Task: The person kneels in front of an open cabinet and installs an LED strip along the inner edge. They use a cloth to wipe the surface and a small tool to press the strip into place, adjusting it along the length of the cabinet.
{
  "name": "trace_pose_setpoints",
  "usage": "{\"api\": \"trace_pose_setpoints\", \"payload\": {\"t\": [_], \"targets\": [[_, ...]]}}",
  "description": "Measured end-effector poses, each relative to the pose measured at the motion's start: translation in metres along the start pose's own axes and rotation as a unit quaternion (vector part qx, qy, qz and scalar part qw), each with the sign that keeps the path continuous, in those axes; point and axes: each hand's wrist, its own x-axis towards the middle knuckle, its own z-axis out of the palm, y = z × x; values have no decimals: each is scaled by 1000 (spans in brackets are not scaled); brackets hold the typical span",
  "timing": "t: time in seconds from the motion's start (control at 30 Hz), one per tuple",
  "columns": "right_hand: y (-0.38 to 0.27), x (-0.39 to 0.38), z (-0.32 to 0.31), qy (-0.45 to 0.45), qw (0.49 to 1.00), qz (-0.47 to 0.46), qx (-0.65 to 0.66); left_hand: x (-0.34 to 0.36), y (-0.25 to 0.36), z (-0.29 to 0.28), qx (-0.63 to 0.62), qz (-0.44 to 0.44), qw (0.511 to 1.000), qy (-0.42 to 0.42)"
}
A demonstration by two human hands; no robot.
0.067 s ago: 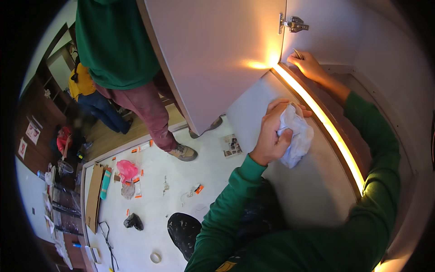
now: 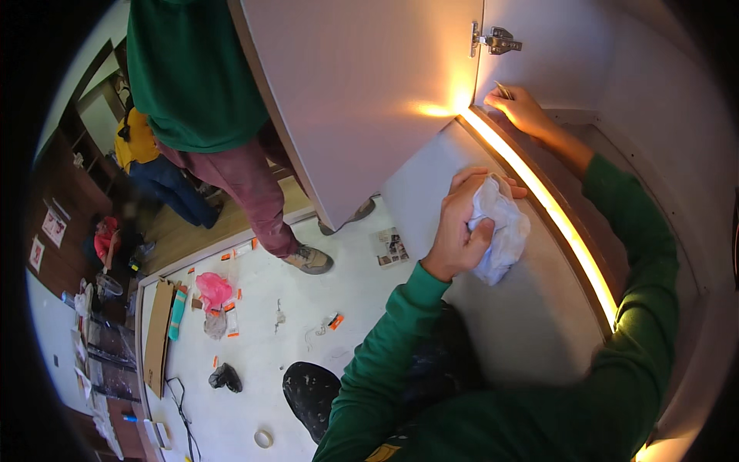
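Note:
My left hand (image 2: 459, 225) is closed around a crumpled white cloth (image 2: 499, 229), just left of a glowing light strip (image 2: 548, 202) set along the cabinet's front edge. Inside the cabinet, my right hand (image 2: 523, 114) pinches a thin, flat, blade-like piece (image 2: 503, 90) whose exact kind is too small to tell. That hand is by the inner corner, under a metal hinge (image 2: 500, 40). The pale cabinet door (image 2: 362, 85) stands swung out to the left of it.
A person in a green top (image 2: 196, 73) stands behind the door. On the white floor lie a pink plastic bag (image 2: 213, 290), a black crumpled bag (image 2: 225, 377), a tape roll (image 2: 263, 439), a cardboard strip (image 2: 158, 335) and a printed sheet (image 2: 391, 247). Another person in yellow (image 2: 140, 140) is farther back.

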Motion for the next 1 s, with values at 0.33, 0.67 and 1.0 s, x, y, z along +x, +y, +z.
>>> {"api": "trace_pose_setpoints", "payload": {"t": [0.33, 0.67, 1.0], "targets": [[-7, 14, 5, 23, 991, 19, -134, 3, -6, -2, -2, 21, 1000, 3], [38, 49, 2, 31, 990, -52, -126, -7, -3, 3, -7, 15, 994, 105], [104, 79, -18, 62, 996, -19, -56, -6, 2, 5, -22, 27, 997, 70]]}}
